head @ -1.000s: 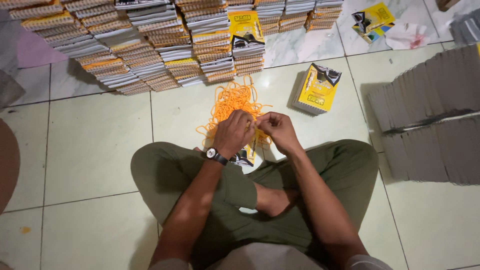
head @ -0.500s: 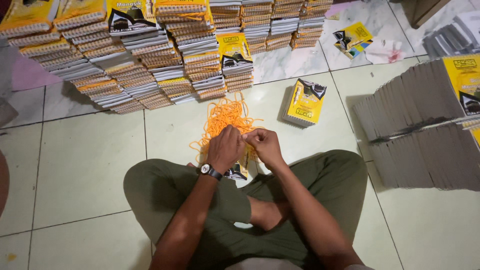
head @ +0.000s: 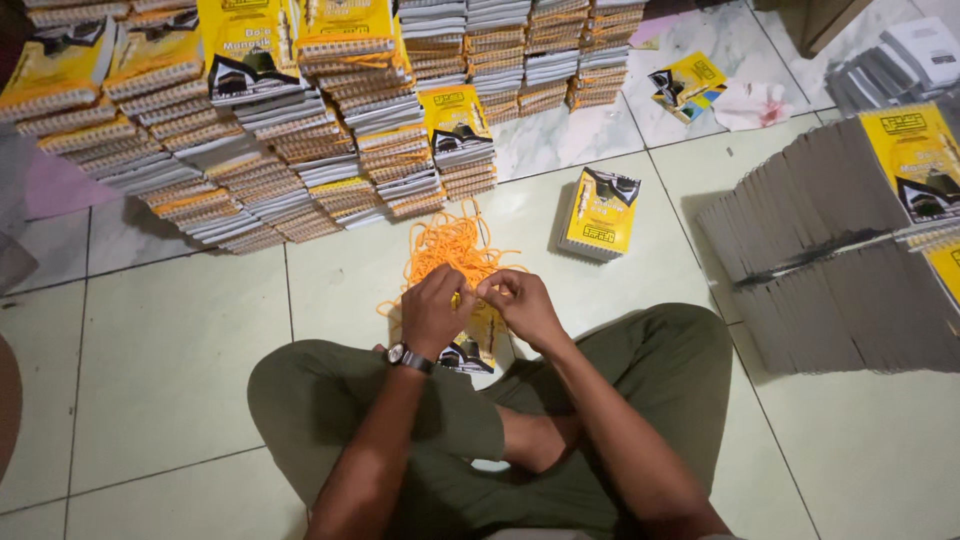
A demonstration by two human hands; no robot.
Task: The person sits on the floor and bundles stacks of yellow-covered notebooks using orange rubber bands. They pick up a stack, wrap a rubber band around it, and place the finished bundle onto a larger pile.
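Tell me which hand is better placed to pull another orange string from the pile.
Probably the right hand: it sits a little closer to the orange strings with its fingers free-looking, while the left hand covers the yellow booklet on the lap.

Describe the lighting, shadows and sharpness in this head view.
Head view: even indoor light, soft sheen on the floor tiles; a shadow falls left of the right-hand booklet stack; left hand and right hand at the orange strings are reasonably sharp; the corners darken.
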